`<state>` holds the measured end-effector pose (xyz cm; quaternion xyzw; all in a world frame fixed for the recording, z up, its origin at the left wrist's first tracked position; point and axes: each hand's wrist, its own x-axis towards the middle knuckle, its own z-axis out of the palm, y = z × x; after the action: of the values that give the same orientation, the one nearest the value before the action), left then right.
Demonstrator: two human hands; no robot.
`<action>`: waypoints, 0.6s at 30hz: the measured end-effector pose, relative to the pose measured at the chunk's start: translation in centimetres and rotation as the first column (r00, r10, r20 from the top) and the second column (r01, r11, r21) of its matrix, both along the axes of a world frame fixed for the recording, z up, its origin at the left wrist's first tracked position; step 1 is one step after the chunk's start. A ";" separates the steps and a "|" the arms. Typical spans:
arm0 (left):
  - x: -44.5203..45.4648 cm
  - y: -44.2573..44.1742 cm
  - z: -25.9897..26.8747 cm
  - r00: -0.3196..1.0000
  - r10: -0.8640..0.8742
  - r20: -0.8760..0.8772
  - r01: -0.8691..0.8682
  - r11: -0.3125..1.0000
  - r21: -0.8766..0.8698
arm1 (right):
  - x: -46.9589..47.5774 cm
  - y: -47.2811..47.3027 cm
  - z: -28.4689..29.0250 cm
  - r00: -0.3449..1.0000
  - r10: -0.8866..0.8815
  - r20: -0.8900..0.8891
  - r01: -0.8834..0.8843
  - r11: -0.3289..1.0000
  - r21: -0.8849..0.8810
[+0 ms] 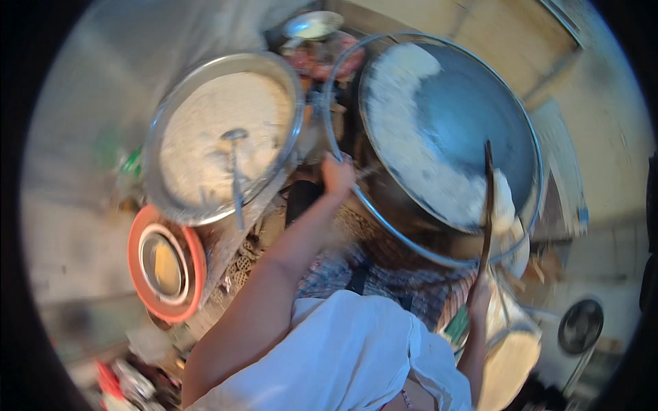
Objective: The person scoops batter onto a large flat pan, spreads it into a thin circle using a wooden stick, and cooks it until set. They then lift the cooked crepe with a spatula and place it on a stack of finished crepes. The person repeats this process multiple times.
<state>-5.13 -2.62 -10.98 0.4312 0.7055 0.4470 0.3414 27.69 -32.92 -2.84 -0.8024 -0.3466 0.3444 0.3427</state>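
My left hand (338,175) is closed on a large metal hoop (390,226), at its left side. The hoop surrounds a wide round pan (457,118) with a dark, shiny surface. A whitish layer (406,118) covers the pan's left and lower parts. With my right hand (479,295) I hold a long, thin wooden stick (488,205), whose far end reaches over the pan. White material (503,200) hangs beside the stick at the pan's near right edge. Whether it touches the stick cannot be told.
At left stands a large metal basin (154,154) of pale batter-like stuff, with a ladle (236,180) in it. Below it are nested bowls in an orange basin (136,257). Perforated briquettes (241,267) lie beneath. A fan (581,326) stands at lower right.
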 end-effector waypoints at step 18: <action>-0.3 -0.9 -0.9 0.936 -0.166 0.312 0.154 0.986 0.065 | -1.9 0.4 -1.1 0.871 0.065 0.486 -0.063 0.998 -0.021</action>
<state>-5.43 -3.51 -11.84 0.4167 0.5954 0.4946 0.4766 25.78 -32.55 -3.97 -0.8520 -0.4473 0.1434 0.2312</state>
